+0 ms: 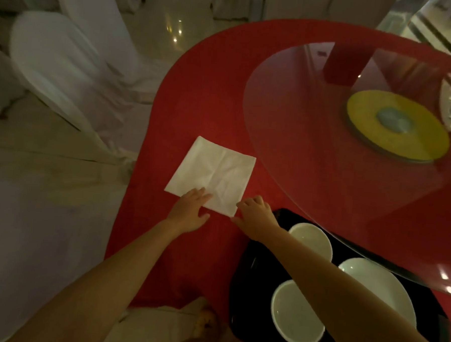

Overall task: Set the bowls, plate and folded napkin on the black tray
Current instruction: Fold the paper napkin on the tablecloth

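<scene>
Napkin point(213, 175) first — it lies flat on the red tablecloth point(196, 111), a white square with fold creases across it, just beside the near-left corner of the black tray point(248, 271) but not on it. Both bowls point(296, 313) and the plate point(385, 289) already sit on the tray, so by my reckoning the napkin is the last piece to deal with.

The left hand point(191, 211) rests on the napkin's near edge, fingers spread and lying flat on the cloth, pinching nothing. The right hand point(256, 214) is at the near-right corner, fingers loosely curled; they touch or nearly touch that corner, and I can't tell whether they've actually caught it.

It looks light, soft and limp — it will sag and may fall open if lifted by one point. Better to take it at two corners of the same edge, thumb under and fingers over, or slide a flat hand beneath it, so the folds stay put. The risk is small: a corner dragging on the tablecloth or flopping over a bowl rim.
</scene>
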### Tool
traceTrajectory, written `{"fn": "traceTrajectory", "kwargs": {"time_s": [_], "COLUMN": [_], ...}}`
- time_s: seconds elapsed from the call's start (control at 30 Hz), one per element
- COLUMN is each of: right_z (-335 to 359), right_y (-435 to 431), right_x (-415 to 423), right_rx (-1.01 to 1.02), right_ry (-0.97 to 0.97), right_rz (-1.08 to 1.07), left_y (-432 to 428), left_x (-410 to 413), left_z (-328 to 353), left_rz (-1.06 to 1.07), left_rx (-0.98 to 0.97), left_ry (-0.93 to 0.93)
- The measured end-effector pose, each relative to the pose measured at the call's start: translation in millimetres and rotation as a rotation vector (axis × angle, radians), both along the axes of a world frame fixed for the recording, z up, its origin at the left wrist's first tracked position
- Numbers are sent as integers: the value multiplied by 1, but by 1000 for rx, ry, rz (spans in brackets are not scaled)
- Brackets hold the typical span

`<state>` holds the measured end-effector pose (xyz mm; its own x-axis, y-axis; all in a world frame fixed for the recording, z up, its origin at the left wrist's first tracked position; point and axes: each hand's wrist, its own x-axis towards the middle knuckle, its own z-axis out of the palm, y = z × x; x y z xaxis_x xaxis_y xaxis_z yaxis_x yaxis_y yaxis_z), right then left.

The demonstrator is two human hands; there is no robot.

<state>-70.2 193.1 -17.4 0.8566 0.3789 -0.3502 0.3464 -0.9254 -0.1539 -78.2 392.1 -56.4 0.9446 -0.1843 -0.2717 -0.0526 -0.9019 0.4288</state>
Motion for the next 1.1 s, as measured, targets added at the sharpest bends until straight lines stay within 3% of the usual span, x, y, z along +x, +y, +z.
{"fn": "traceTrajectory", "kwargs": {"time_s": [0.13, 0.53, 0.73, 0.83, 0.97, 1.1], "right_z": [-18, -27, -25, -30, -29, -25], "right_y": [14, 40, 47, 53, 43, 20], "right_x": [2, 8, -6, -24, -18, 9], "right_rx": [-26, -158, 46, 150, 268, 219], "right_ry": [-21, -288, -326, -245, 65, 35], "right_rz": [27, 194, 171, 213, 247, 165], "left_y": [3, 2, -12, -16, -5, 15], "left_x": [4, -3, -25, -43, -64, -85], "left_z": [-21, -40, -29, -28, -35, -40], "left_rz": [-87, -68, -21, 27, 111, 132], "left_rx": [83, 59, -98, -139, -151, -111], "left_ry": [-29, -153, -338, -433, -443, -470]}}
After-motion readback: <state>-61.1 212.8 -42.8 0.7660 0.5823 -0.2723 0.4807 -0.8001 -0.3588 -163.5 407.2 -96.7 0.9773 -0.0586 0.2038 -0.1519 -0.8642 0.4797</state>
